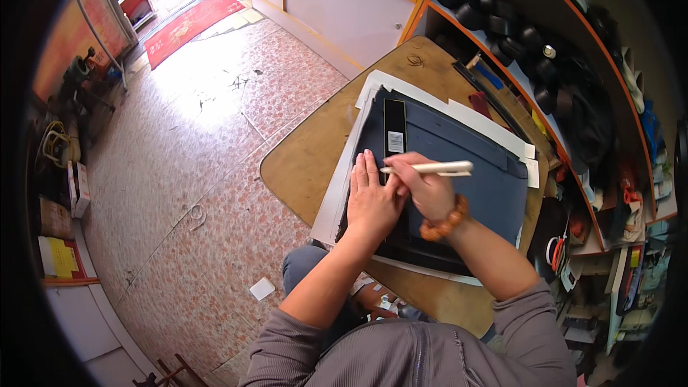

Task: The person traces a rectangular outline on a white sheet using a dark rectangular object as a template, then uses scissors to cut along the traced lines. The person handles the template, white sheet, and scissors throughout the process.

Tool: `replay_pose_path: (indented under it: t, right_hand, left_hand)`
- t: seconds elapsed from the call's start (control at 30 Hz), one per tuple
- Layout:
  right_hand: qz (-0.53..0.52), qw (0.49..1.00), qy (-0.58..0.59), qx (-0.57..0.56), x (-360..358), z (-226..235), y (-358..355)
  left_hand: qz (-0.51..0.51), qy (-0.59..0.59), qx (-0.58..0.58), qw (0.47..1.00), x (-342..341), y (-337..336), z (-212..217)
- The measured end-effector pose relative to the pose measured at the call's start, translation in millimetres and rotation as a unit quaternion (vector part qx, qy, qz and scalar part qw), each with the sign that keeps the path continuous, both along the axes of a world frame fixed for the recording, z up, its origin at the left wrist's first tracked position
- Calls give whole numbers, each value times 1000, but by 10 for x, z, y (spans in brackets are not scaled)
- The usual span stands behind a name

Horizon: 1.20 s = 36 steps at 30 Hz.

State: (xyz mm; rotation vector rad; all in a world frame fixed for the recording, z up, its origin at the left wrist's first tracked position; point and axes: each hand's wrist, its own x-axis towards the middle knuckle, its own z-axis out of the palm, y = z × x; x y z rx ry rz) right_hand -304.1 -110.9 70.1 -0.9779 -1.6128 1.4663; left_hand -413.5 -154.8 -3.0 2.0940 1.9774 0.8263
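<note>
My right hand [428, 193] is closed round a white pen [448, 168], its tip pointing left beside my left fingers. A bracelet of orange-brown beads circles that wrist. My left hand [374, 197] lies flat with its fingers stretched forward, pressing on a narrow black box-like strip [394, 115] with a white label. That strip rests along the left side of a dark blue-grey sheet [469, 208], which looks like leather. Under the sheet, white board or paper [532, 172] sticks out at the edges. The near end of the strip is hidden by my hands.
All this lies on a brown tabletop [308, 165] with rounded corners. Orange-edged shelves [545, 107] with dark rolled goods and shoes stand close on the right. A dark bar [494, 100] lies along the table's right edge. A red mat [193, 25] lies by the doorway.
</note>
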Motion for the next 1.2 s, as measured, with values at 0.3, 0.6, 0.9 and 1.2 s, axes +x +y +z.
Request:
replay_pose_path:
  t: [0.3, 0.6, 0.9, 1.2]
  right_hand:
    - [-29, 981, -163, 98, -564, -397, 450]
    - [-8, 952, -248, 180, -601, -374, 436]
    - [9, 942, -265, 205, -612, -340, 444]
    - [-6, 938, -279, 203, -647, -331, 435]
  left_hand:
    - [-22, 22, -91, 995, -13, 22, -29]
    - [-27, -42, -74, 996, -35, 15, -7]
    - [-31, -30, -67, 997, -47, -3, 26]
    - [-15, -41, -27, 999, -37, -4, -43]
